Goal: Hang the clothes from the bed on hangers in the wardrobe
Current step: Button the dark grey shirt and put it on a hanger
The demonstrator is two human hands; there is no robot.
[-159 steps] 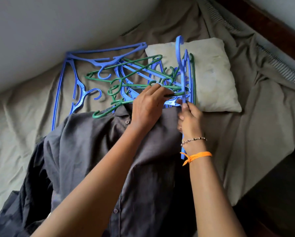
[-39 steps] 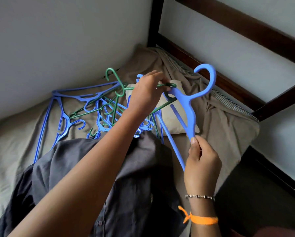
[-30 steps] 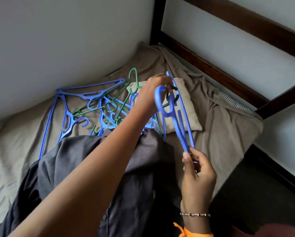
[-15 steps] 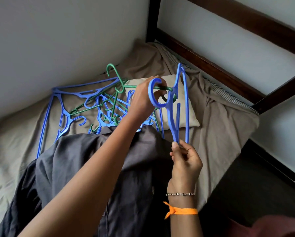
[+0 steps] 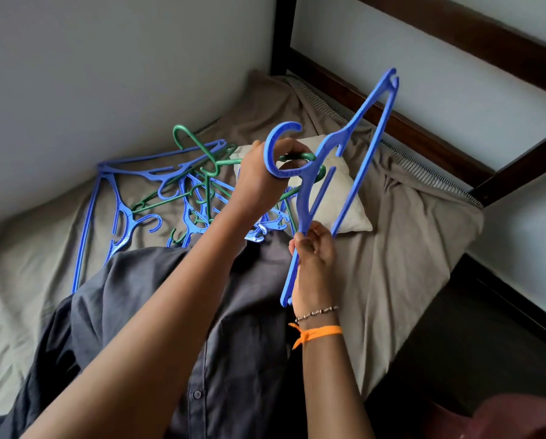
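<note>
A dark grey button shirt (image 5: 233,327) lies spread on the bed under my arms. My right hand (image 5: 314,248) pinches the arm of a blue hanger (image 5: 355,147), lifted and tilted above the pillow, its hook at upper left. Behind that hook my left hand (image 5: 259,182) grips a green hanger (image 5: 300,158) out of the tangled heap of blue and green hangers (image 5: 176,191) on the sheet. The left forearm hides part of the heap and the shirt collar.
A beige pillow (image 5: 344,198) lies on the wrinkled tan sheet (image 5: 408,248) behind the hangers. A dark wooden bed frame (image 5: 392,122) runs along the wall at the right. The grey wall closes the left side; dark floor (image 5: 471,343) lies beyond the bed's right edge.
My right hand has turned the blue hanger, so its far arm now swings up to the right. My left hand still holds the green hanger in the heap.
</note>
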